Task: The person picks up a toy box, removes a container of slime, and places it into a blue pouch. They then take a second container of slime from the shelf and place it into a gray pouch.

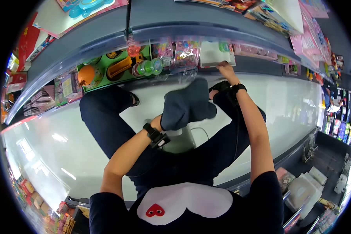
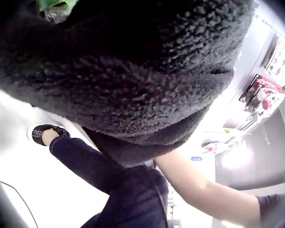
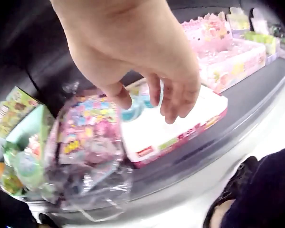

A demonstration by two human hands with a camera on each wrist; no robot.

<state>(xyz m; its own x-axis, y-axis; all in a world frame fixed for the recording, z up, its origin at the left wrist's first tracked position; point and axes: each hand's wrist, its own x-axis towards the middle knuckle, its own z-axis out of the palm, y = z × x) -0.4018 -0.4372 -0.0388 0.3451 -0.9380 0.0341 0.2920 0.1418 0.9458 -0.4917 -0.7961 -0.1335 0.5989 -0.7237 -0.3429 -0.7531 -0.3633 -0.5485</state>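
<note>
A dark grey fluffy cloth (image 1: pixel 187 103) covers my left hand, whose bare wrist comes out at the cloth's lower left edge. The same cloth (image 2: pixel 128 85) fills most of the left wrist view, so the fingers are hidden and I cannot tell how they lie. On the low shelf, my right hand (image 1: pixel 227 71) reaches to the front of a white box (image 1: pixel 210 55). In the right wrist view its fingers bend loosely down over the white top, with nothing gripped. Small turquoise round containers (image 3: pixel 131 111) lie on that box beside the thumb.
Plastic-wrapped pink packs (image 1: pixel 187 54) stand left of the box, beside a green tray (image 1: pixel 101 80) with a yellow toy truck (image 1: pixel 119 67) and an orange round toy (image 1: pixel 89 75). A clear-edged shelf (image 1: pixel 206 30) overhangs them. Pink display boxes (image 3: pixel 235 61) stand to the right.
</note>
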